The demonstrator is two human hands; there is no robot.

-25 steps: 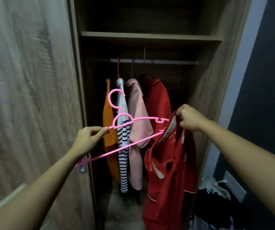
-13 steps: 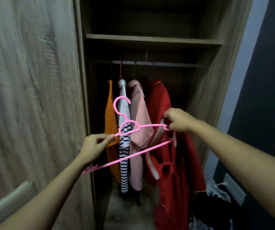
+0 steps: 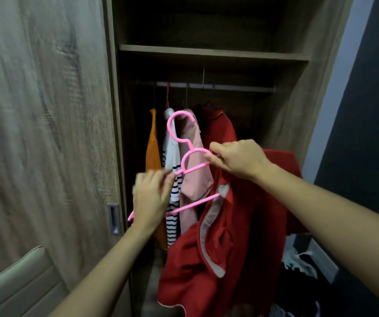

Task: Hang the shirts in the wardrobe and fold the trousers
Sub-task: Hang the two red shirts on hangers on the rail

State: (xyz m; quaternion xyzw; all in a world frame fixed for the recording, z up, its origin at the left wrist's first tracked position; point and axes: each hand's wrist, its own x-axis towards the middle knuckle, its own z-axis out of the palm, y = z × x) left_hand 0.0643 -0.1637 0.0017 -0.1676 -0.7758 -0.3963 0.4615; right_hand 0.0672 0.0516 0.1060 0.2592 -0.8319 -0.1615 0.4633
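Before an open wardrobe (image 3: 206,52), a person's left hand (image 3: 153,197) pinches one shoulder of a pink hanger (image 3: 195,204) while the right hand (image 3: 238,160) pinches its neck loop. A red shirt (image 3: 229,248) hangs bunched from the hanger's other end, below the rail (image 3: 229,88) holding 4 garments.

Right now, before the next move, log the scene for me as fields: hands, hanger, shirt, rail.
left hand: grips pink hanger by its left arm
right hand: pinches its upper bar near the neck
hanger state: off the rail, tilted
red shirt: draped on hanger's right end, not yet hung
rail: hung clothes at left
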